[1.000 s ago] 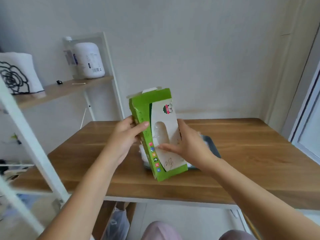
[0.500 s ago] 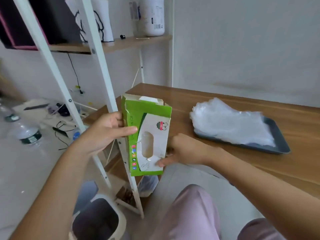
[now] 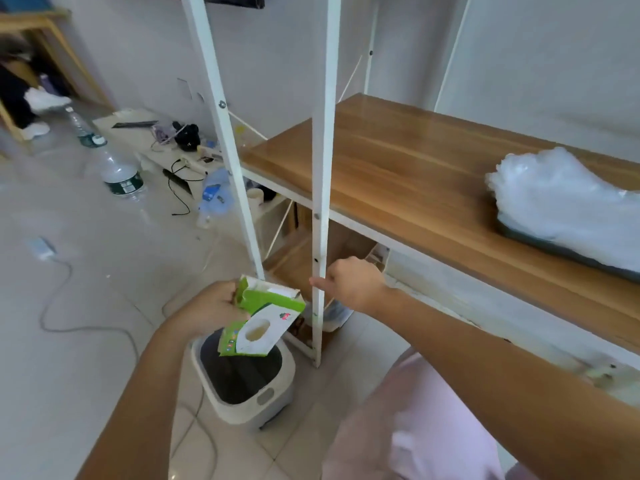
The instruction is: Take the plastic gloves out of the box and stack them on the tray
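One brown wooden worktop [image 3: 398, 174] off right, carrying the dark flat tray [image 3: 571, 254] under a heap of clear crinkly plastic gloves [image 3: 561, 202], so nearly done. On the floor, white square bin with black liner [image 3: 242, 379]: keep the green-and-white cardboard box [image 3: 263, 322] centred over the opening, lower it, then release. Fingers of the left hand [image 3: 207, 308] curled round the box's top; right hand [image 3: 349, 284] loosely curled, holding nothing. Versus half a second back: box lower, tilted, right hand off it.

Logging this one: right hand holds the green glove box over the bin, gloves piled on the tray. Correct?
No: the head view shows the left hand holding the green glove box over the bin; the right hand is off it. The gloves are piled on the tray.
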The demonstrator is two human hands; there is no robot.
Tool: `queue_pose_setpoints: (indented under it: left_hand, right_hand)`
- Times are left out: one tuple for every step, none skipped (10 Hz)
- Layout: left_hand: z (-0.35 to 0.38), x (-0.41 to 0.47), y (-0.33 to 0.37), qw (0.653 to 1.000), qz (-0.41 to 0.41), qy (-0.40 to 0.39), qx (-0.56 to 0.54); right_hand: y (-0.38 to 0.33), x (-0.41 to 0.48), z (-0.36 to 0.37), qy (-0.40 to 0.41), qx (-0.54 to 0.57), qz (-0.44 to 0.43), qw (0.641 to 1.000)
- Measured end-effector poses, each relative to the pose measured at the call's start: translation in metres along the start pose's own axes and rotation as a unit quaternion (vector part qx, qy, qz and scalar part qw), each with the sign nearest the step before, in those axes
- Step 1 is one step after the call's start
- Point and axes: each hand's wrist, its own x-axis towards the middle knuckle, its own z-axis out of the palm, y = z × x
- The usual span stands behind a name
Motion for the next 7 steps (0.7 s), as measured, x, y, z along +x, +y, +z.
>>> queue_pose_setpoints:
  left_hand:
    - [-0.003,0.015,-0.058,0.983,-0.048,0.119,0.129]
    - [0.014,0.020,-0.089,0.975,-0.077,0.155,0.142]
    - [0.027,0.025,-0.114,0.970,-0.086,0.176,0.144]
    - [0.033,0.034,-0.131,0.958,-0.099,0.191,0.188]
    - [0.036,0.037,-0.132,0.955,-0.096,0.154,0.236]
    - [0.037,0.041,-0.113,0.961,-0.065,0.135,0.234]
    - [0.043,0.044,-0.076,0.973,-0.019,0.160,0.166]
  right_hand:
    - [-0.009,0.014,0.020,-0.020,-0.005,0.004,1.000]
    - [-0.012,0.025,0.032,-0.033,0.002,-0.005,0.999]
    - [-0.013,0.031,0.038,-0.043,-0.007,-0.023,0.999]
    - [-0.011,0.032,0.037,-0.053,-0.039,-0.039,0.997]
    - [-0.008,0.032,0.036,-0.066,-0.063,-0.040,0.995]
    - [-0.004,0.030,0.036,-0.050,-0.024,-0.045,0.997]
    - [-0.004,0.024,0.028,-0.033,-0.010,-0.051,0.998]
